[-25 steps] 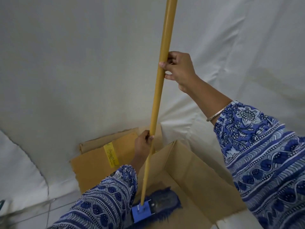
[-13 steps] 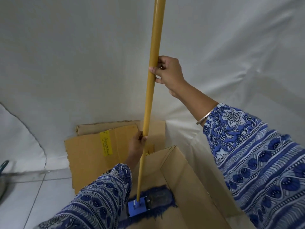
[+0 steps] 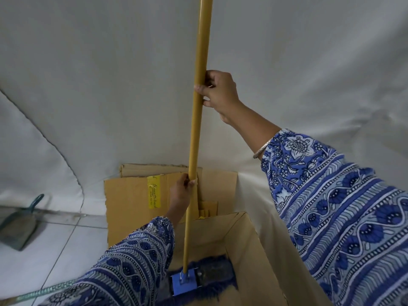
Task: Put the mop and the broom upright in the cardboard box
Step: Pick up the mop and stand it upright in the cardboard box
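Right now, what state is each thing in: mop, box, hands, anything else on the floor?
Yellow-handled mop with blue fringed head: upright, head down inside box.
Brown cardboard box: open at top.
Left hand: gripping handle low.
Right hand: gripping handle higher.
Flat cardboard sheets: leaning against white backdrop.
Teal dustpan: lying on tiled floor.

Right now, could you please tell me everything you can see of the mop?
The mop has a long, smooth, yellow handle running out of view at the top, nearly upright. At its foot a blue bracket joins it to a flat head fringed with dark blue fibres, which lies on the floor of the cardboard box. The right hand grips the handle high up; the left hand holds it lower, above the box's rim.
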A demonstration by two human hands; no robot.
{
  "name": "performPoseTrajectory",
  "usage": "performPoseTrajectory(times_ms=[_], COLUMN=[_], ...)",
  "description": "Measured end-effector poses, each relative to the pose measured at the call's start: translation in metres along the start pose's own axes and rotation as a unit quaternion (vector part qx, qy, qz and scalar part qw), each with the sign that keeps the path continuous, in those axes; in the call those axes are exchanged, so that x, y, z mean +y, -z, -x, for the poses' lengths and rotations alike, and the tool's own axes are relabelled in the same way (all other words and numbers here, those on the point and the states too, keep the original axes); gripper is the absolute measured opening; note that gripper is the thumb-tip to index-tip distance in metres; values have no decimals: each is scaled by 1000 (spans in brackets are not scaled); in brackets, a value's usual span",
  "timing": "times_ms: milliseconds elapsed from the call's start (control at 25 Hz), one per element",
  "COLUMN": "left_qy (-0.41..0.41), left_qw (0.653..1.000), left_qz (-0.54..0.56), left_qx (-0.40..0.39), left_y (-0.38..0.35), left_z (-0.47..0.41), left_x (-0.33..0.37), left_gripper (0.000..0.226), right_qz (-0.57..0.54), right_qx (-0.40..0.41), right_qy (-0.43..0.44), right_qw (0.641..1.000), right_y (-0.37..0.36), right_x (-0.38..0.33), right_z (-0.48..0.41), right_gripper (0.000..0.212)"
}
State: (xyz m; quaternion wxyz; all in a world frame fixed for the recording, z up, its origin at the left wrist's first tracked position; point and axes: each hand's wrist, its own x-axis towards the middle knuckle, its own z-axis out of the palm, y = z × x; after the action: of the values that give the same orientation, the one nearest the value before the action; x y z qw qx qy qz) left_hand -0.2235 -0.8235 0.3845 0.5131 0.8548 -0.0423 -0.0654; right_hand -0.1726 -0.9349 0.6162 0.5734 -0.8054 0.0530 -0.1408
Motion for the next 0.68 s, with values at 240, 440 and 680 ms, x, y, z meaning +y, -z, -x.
performPoseTrajectory(times_ms=[240, 440, 680], left_qy=[33, 71, 109], left_qw=[996, 995, 992], left_qz=[-4, -16, -5], left_qx=[-83, -73, -58], left_y=[-4, -8, -12], left_z=[-19, -36, -48], left_x=[2, 13, 15], left_gripper=[8, 24, 28], right_qz=[-8, -18, -1], right_qx=[33, 21, -5], right_qy=[-35, -71, -93], right_qw=[999, 997, 996], right_y=[-4, -6, -13], right_x=[27, 36, 43], right_z=[-16, -38, -48], right_gripper=[26, 31, 31])
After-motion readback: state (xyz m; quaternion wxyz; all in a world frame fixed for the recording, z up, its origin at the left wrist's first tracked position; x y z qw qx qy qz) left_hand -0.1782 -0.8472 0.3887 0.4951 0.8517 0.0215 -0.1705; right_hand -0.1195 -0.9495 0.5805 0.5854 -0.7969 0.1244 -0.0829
